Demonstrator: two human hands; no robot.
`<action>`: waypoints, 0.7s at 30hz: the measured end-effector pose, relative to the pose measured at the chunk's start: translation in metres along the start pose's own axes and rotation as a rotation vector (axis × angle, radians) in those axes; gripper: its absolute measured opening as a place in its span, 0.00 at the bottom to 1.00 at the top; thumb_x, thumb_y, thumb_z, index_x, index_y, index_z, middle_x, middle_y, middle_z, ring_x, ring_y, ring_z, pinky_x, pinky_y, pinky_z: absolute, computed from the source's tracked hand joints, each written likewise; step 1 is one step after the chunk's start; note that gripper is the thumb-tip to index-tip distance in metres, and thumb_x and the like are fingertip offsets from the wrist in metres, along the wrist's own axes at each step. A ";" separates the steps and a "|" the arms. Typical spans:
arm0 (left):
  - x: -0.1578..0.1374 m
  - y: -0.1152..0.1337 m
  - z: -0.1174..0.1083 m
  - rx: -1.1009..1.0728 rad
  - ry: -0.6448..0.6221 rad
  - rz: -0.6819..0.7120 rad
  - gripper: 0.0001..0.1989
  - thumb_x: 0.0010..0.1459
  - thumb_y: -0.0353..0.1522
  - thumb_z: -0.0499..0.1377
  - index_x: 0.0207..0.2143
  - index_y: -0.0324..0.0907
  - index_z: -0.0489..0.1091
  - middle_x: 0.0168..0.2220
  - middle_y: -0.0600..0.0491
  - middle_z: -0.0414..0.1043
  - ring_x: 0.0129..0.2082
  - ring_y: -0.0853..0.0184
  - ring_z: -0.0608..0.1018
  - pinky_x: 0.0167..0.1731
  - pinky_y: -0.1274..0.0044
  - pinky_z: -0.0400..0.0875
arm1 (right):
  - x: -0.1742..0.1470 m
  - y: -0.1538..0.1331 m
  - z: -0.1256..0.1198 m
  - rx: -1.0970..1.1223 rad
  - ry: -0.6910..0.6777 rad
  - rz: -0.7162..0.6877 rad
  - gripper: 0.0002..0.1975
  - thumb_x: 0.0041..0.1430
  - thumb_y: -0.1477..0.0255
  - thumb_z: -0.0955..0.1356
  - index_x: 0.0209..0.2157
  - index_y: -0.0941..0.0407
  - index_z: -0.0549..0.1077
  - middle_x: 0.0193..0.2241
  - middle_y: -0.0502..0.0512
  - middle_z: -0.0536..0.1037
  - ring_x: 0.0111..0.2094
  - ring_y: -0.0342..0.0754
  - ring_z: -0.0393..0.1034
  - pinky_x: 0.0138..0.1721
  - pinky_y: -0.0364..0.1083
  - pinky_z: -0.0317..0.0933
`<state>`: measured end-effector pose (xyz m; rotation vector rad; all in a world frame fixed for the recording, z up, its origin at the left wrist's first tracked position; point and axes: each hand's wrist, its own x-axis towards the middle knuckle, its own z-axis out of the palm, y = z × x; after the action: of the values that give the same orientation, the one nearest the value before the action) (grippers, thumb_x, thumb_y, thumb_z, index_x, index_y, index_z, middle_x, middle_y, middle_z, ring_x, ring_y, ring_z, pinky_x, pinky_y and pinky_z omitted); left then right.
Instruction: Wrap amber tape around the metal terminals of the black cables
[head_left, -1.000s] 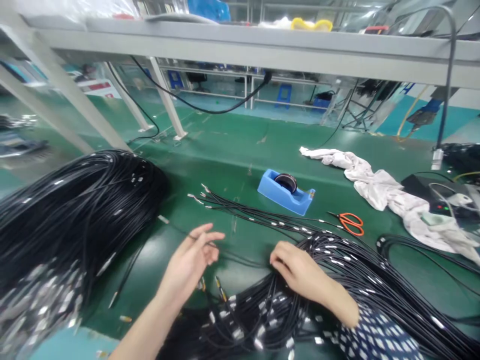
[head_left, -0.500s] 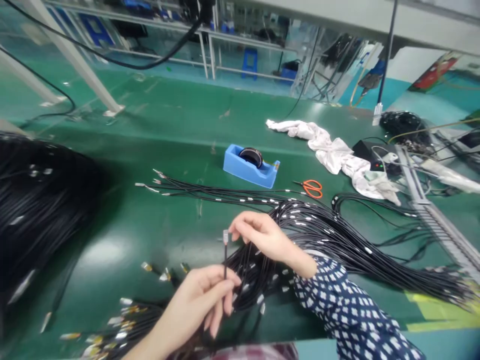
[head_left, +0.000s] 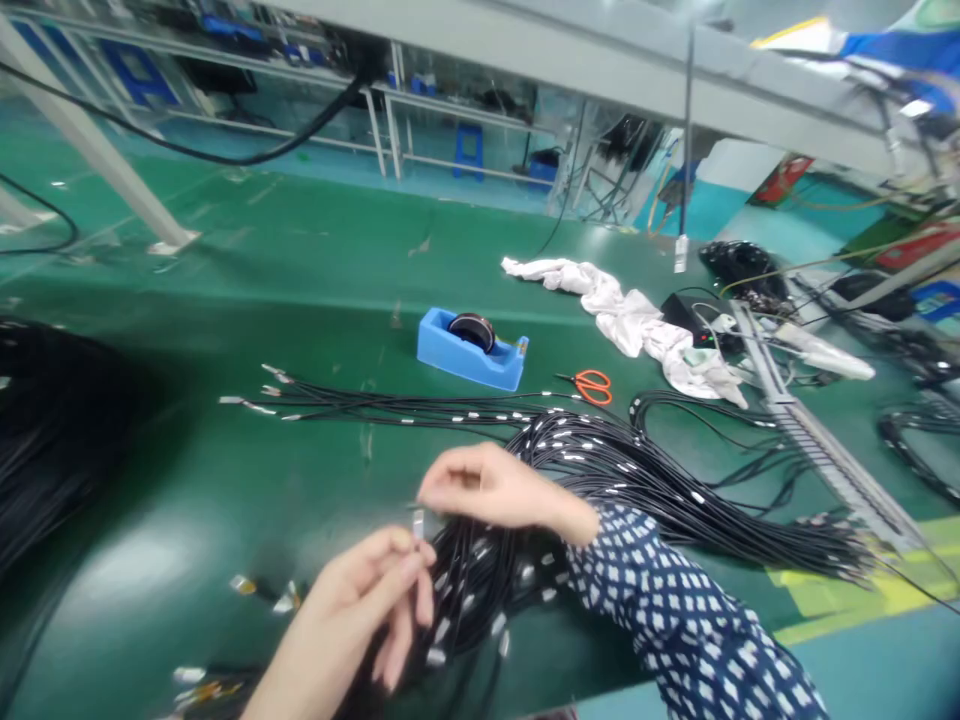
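In the head view my left hand [head_left: 364, 600] pinches a black cable just below its small silver-grey end connector [head_left: 418, 524], which points upward. My right hand [head_left: 487, 487] is closed right above that connector, thumb and forefinger together. A tiny dark sliver shows at its fingertips, too blurred to name. Beneath and beside both hands lies a thick bundle of black cables [head_left: 637, 465] with white labels, looped near the wrists. More cable ends with silver and yellowish tips [head_left: 206, 690] lie below my left hand.
A blue tape dispenser [head_left: 469, 365] and orange-handled scissors [head_left: 592, 386] lie beyond the cables. A crumpled white cloth [head_left: 630, 318] and a grey slotted rail [head_left: 832, 450] are on the right. A dark cable pile [head_left: 60, 430] sits at left; a cable [head_left: 686, 150] hangs overhead.
My left hand has moved up along the cable, closer to its connector. My right fingertips are now over the connector's top instead of beside it. The view has shifted rightward.
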<state>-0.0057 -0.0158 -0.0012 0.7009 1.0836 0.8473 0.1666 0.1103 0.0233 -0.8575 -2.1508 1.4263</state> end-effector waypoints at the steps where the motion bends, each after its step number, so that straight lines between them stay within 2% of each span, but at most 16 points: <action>1: 0.001 0.000 0.001 -0.007 0.006 0.000 0.17 0.57 0.46 0.61 0.34 0.40 0.68 0.22 0.55 0.74 0.08 0.77 0.68 0.09 0.87 0.54 | 0.007 0.004 -0.017 -0.125 0.060 0.018 0.13 0.64 0.63 0.65 0.38 0.58 0.76 0.33 0.51 0.79 0.32 0.42 0.71 0.34 0.39 0.63; 2: 0.002 -0.001 0.002 -0.010 0.003 -0.003 0.18 0.56 0.46 0.62 0.33 0.39 0.68 0.21 0.55 0.74 0.08 0.77 0.68 0.09 0.87 0.54 | 0.015 0.010 -0.038 -0.346 0.221 0.092 0.13 0.65 0.64 0.64 0.37 0.57 0.76 0.33 0.51 0.79 0.34 0.42 0.72 0.36 0.39 0.63; 4: 0.004 -0.003 0.004 -0.015 -0.008 -0.014 0.19 0.54 0.47 0.63 0.32 0.39 0.69 0.20 0.55 0.74 0.07 0.77 0.68 0.09 0.87 0.54 | 0.032 0.021 -0.083 -0.509 0.414 0.192 0.14 0.67 0.69 0.60 0.41 0.59 0.76 0.42 0.58 0.77 0.42 0.46 0.70 0.44 0.43 0.61; 6: 0.004 -0.006 0.006 -0.026 -0.008 -0.028 0.21 0.53 0.48 0.63 0.33 0.39 0.69 0.20 0.55 0.74 0.07 0.77 0.68 0.09 0.87 0.54 | 0.048 0.032 -0.124 -0.613 0.490 0.276 0.13 0.64 0.72 0.62 0.39 0.60 0.77 0.45 0.62 0.75 0.43 0.49 0.69 0.45 0.45 0.59; 8: 0.004 -0.008 0.007 -0.043 -0.012 -0.042 0.21 0.52 0.49 0.64 0.33 0.39 0.69 0.20 0.55 0.74 0.07 0.77 0.68 0.09 0.87 0.54 | 0.061 0.042 -0.151 -0.675 0.463 0.341 0.11 0.61 0.73 0.64 0.34 0.60 0.79 0.42 0.61 0.77 0.39 0.48 0.70 0.42 0.44 0.60; 10: 0.005 -0.009 0.007 -0.055 -0.020 -0.050 0.21 0.52 0.49 0.64 0.33 0.39 0.69 0.20 0.55 0.74 0.07 0.77 0.67 0.09 0.87 0.54 | 0.070 0.047 -0.163 -0.703 0.383 0.379 0.09 0.57 0.72 0.67 0.30 0.59 0.79 0.37 0.58 0.78 0.34 0.46 0.70 0.38 0.42 0.60; 13: 0.005 -0.009 0.008 -0.065 -0.025 -0.053 0.21 0.52 0.49 0.64 0.32 0.39 0.69 0.20 0.55 0.74 0.07 0.77 0.67 0.09 0.88 0.53 | 0.079 0.050 -0.168 -0.698 0.253 0.398 0.07 0.55 0.72 0.69 0.30 0.58 0.80 0.31 0.53 0.80 0.31 0.43 0.70 0.35 0.39 0.59; 16: 0.004 -0.006 0.012 -0.072 -0.012 -0.057 0.22 0.51 0.49 0.64 0.32 0.39 0.69 0.20 0.54 0.74 0.07 0.78 0.67 0.09 0.88 0.52 | 0.085 0.049 -0.171 -0.676 0.171 0.418 0.06 0.53 0.73 0.69 0.30 0.57 0.80 0.31 0.52 0.81 0.31 0.42 0.71 0.34 0.38 0.60; 21: 0.001 -0.001 0.018 -0.053 0.017 -0.069 0.23 0.50 0.50 0.64 0.31 0.39 0.69 0.18 0.54 0.73 0.07 0.78 0.67 0.09 0.89 0.50 | 0.092 0.050 -0.184 -0.646 0.110 0.452 0.06 0.52 0.71 0.71 0.29 0.58 0.81 0.32 0.53 0.81 0.34 0.45 0.72 0.36 0.39 0.61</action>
<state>0.0119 -0.0172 0.0038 0.6099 1.0909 0.8210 0.2311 0.3101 0.0492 -1.6941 -2.4593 0.8012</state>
